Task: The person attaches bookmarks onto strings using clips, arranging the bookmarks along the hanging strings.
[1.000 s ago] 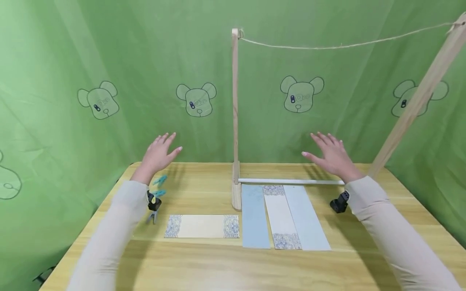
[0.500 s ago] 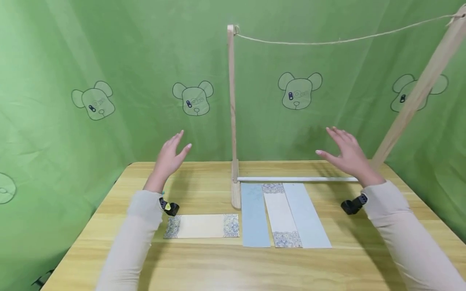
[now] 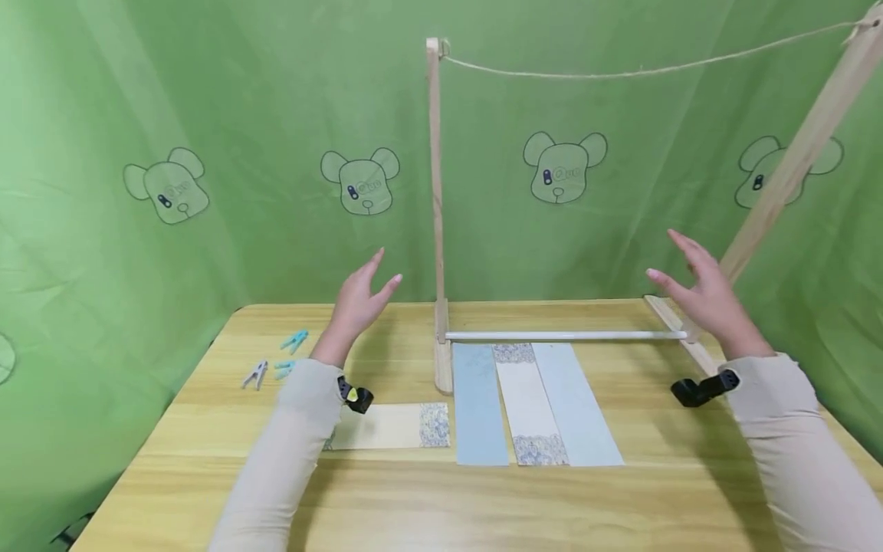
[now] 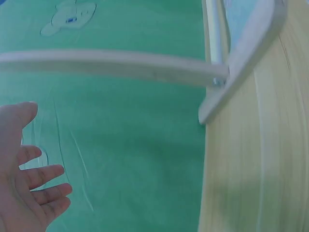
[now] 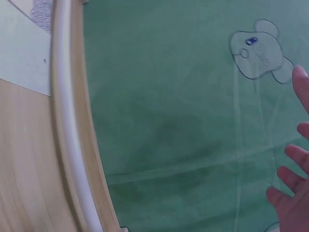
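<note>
My left hand (image 3: 359, 307) is raised over the back of the table, left of the wooden post (image 3: 438, 192), its fingers extended and nothing in them. My right hand (image 3: 710, 299) hovers near the right post (image 3: 793, 161), fingers spread and holding nothing. Between the hands lie a blue paper strip (image 3: 479, 406), a white strip with patterned ends (image 3: 534, 399) and a pale blue strip (image 3: 579, 406). Another patterned-end strip (image 3: 393, 426) lies crosswise, partly covered by the left wrist camera. In the left wrist view, the left hand (image 4: 29, 179) shows its palm; the right hand (image 5: 294, 183) shows in its own wrist view.
A twine line (image 3: 593, 75) sags between the post tops. A white rod (image 3: 566, 336) joins the posts low down. Two teal clothespins (image 3: 295, 340) and a grey clothespin (image 3: 256, 374) lie on the left of the table (image 3: 414, 506). A green curtain (image 3: 276, 92) hangs behind.
Both hands have moved to the right, the left closer to its post. The clothespins came back into view from behind the left arm. The strips stay put.
</note>
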{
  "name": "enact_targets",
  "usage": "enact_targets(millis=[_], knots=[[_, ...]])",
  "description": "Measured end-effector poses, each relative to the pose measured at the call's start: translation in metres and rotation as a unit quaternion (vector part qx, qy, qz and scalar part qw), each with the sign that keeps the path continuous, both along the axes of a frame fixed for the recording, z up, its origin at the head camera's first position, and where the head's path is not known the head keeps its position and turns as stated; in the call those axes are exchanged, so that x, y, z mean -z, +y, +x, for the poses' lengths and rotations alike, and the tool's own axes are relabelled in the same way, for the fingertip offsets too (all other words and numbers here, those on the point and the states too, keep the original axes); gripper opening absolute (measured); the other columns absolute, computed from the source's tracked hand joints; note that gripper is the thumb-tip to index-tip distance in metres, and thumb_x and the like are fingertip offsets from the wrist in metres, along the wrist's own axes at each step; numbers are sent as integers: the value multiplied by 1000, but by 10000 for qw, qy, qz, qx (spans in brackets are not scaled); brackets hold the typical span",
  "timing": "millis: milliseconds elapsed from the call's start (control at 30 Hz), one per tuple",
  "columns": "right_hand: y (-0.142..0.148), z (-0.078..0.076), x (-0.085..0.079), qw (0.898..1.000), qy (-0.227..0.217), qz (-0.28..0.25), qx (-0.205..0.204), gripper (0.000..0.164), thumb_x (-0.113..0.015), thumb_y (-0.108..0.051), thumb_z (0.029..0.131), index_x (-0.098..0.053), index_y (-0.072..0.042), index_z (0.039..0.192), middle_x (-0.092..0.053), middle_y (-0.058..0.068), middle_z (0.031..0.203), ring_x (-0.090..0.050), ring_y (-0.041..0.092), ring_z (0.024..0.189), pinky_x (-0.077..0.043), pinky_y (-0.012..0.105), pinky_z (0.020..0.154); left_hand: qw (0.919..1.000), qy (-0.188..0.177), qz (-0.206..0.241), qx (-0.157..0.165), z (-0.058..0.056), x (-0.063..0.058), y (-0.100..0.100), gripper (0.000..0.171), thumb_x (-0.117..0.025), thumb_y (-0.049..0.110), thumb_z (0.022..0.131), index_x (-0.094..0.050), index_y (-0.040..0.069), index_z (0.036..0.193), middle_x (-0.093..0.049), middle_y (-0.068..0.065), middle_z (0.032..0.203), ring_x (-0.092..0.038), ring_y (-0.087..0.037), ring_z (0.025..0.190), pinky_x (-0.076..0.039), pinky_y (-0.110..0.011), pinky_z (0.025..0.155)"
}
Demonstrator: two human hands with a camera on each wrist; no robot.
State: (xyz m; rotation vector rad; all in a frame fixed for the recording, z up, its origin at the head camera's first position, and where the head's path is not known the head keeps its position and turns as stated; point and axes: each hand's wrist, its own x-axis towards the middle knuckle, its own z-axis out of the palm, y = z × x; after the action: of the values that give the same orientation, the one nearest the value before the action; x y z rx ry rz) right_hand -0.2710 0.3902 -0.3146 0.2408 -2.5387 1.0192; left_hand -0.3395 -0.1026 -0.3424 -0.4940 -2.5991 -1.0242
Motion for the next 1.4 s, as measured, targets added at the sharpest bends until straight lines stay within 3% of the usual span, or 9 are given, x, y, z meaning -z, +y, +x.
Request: enact_targets(millis=[100, 300, 433, 600, 700, 833, 967, 1167, 1400], knots=[[4, 6, 0, 9987, 198, -262, 380, 67, -56, -30, 95, -18, -33, 149, -12, 5, 158, -22, 50, 134, -23, 56, 111, 9997, 56, 208, 136, 2, -6, 16, 67, -51, 44, 95, -25, 12, 149, -30, -11, 152, -30, -31, 138, -23, -43, 114], [10, 11, 0, 9832, 1273, -904, 946, 58, -63, -17, 91, -39, -25, 142, -37, -5, 148, -37, 7, 130, -31, 10, 104, 9969, 135, 739, 244, 5, -15, 46, 70, -56, 43, 93, -26, 13, 149, -32, -8, 151, -33, -27, 137, -26, -38, 114], [14, 11, -2, 9594, 1678, -1740, 1451, 47, -66, -13, 88, -52, -17, 133, -52, -2, 136, -47, 4, 119, -38, 13, 100, 9937, 188, 1080, 215, 8, -17, 60, 75, -60, 41, 90, -24, 13, 149, -37, -10, 148, -38, -27, 133, -31, -37, 111], [16, 11, -5, 9092, 1985, -3016, 2073, 35, -69, -11, 86, -62, -11, 120, -59, -3, 118, -54, 8, 109, -42, 19, 98, 9891, 196, 1441, 217, 8, -18, 73, 75, -63, 36, 89, -25, 10, 148, -42, -12, 144, -46, -31, 127, -38, -37, 106], [16, 9, -8, 8891, 2098, -3345, 2315, 34, -70, -11, 85, -62, -11, 117, -58, -4, 116, -52, 8, 109, -41, 21, 99, 9862, 230, 1630, 190, 7, -18, 79, 71, -64, 32, 89, -30, 8, 146, -45, -14, 141, -49, -32, 123, -42, -37, 104], [19, 6, -12, 8680, 1716, -4116, 2182, 43, -75, -9, 80, -59, -13, 120, -52, -4, 121, -49, 7, 109, -43, 15, 96, 9828, 296, 1822, 49, 4, -17, 86, 66, -66, 27, 88, -35, 6, 142, -49, -16, 135, -53, -33, 117, -46, -37, 99], [24, 0, -9, 8526, 1431, -4622, 1971, 51, -77, -6, 76, -55, -13, 122, -51, -3, 124, -50, 7, 108, -44, 9, 89, 9783, 273, 2052, -102, 1, -15, 89, 61, -66, 25, 88, -39, 4, 138, -52, -16, 129, -55, -31, 112, -49, -34, 94], [29, -13, -4, 8416, 1749, -4674, 2066, 44, -74, -2, 79, -56, -9, 118, -58, -3, 110, -55, 5, 95, -43, 15, 95, 9683, 352, 2464, -213, -2, -13, 93, 49, -67, 18, 87, -48, 1, 129, -58, -15, 120, -58, -29, 104, -51, -28, 88], [34, -18, -2, 8167, 1783, -5022, 2214, 34, -76, -1, 76, -61, -11, 105, -61, -4, 99, -58, 4, 85, -48, 8, 80, 9639, 318, 2615, -396, -6, -11, 101, 44, -69, 19, 86, -51, 2, 122, -60, -12, 114, -59, -23, 99, -52, -27, 86]])
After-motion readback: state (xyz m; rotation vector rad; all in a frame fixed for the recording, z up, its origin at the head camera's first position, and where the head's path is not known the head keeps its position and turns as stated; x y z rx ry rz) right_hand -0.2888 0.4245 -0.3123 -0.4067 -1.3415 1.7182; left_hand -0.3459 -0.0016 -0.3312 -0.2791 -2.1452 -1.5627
